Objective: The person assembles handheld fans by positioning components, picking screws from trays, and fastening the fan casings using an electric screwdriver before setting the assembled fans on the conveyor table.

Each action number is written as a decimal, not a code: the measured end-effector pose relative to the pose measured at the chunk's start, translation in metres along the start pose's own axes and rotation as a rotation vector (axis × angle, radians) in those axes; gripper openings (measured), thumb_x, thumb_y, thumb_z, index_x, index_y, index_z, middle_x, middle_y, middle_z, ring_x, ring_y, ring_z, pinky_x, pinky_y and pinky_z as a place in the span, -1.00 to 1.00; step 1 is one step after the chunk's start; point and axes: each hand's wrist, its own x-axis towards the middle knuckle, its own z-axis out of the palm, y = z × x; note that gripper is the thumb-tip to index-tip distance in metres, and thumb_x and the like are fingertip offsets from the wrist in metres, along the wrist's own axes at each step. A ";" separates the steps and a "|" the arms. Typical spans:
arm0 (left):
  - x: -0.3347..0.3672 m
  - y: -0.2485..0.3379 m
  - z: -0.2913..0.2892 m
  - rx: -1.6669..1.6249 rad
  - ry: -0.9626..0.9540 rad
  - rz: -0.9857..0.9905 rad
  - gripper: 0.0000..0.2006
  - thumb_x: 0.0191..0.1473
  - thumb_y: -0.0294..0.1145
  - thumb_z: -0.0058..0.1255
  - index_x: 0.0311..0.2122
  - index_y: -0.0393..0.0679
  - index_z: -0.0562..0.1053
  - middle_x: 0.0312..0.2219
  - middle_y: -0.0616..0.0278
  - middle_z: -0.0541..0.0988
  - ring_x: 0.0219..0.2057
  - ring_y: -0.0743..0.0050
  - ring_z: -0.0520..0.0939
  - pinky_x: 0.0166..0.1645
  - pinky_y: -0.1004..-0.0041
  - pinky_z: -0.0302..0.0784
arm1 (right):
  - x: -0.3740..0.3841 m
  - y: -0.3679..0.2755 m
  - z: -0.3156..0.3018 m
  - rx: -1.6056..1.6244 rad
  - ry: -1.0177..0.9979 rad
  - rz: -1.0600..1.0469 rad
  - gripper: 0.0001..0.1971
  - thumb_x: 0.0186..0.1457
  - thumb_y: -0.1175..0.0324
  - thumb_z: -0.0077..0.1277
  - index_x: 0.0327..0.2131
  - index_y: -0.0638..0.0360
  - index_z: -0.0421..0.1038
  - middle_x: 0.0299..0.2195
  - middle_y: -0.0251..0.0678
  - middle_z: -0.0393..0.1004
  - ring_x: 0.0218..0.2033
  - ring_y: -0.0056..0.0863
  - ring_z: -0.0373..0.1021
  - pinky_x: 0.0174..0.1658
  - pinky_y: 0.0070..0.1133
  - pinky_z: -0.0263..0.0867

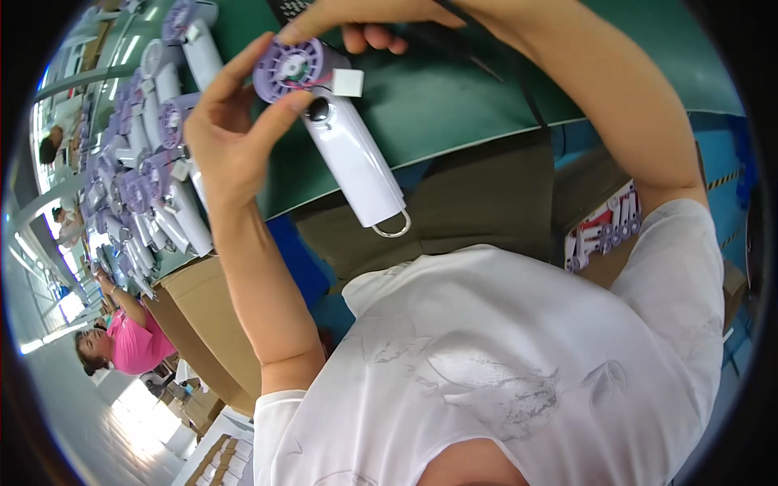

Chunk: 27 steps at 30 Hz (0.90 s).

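Observation:
A handheld fan with a white handle, a round lilac head and a metal loop at its base slants across the green work surface's near edge. My left hand grips the fan's head, thumb on its lower rim and fingers along its far side. My right hand presses a fingertip on the head's upper rim, its other fingers curled. Thin wires show inside the slotted head. A small white block sits beside the head, next to a round dark button on the handle. A thin dark strip lies by my right wrist.
Many similar white and lilac fans are piled on the left. A cardboard box stands below them. Another box with fan parts is at the right. A person in pink works at the far left.

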 end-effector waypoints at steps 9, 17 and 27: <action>-0.008 -0.001 0.013 -0.016 0.045 0.013 -0.34 -0.14 -0.52 0.47 0.13 -0.39 0.46 0.00 0.10 0.60 0.04 0.39 0.58 0.21 0.37 0.43 | -0.008 -0.001 0.001 -0.085 0.045 0.002 -0.45 0.20 -0.13 0.13 -0.27 0.32 0.50 -0.65 -0.33 0.40 -0.75 -0.61 0.32 -0.68 -0.60 0.23; -0.013 -0.009 0.018 0.086 0.129 0.117 -0.36 -0.17 -0.39 0.46 0.10 -0.26 0.52 -0.02 0.03 0.61 0.00 0.24 0.63 0.13 0.36 0.51 | -0.010 -0.020 -0.012 0.138 0.287 -0.097 -0.25 0.41 -0.27 -0.45 0.05 0.28 0.46 -0.72 -0.40 0.33 -0.80 -0.65 0.23 -0.69 -0.67 0.16; -0.011 0.000 0.018 0.181 0.125 0.211 -0.32 -0.13 -0.44 0.42 0.17 -0.30 0.46 0.00 0.03 0.61 0.01 0.30 0.62 0.15 0.39 0.46 | 0.014 -0.062 -0.033 0.608 0.352 -0.682 -0.17 0.26 -0.40 -0.31 0.01 0.33 0.40 -0.69 -0.33 0.32 -0.76 -0.50 0.24 -0.63 -0.50 0.23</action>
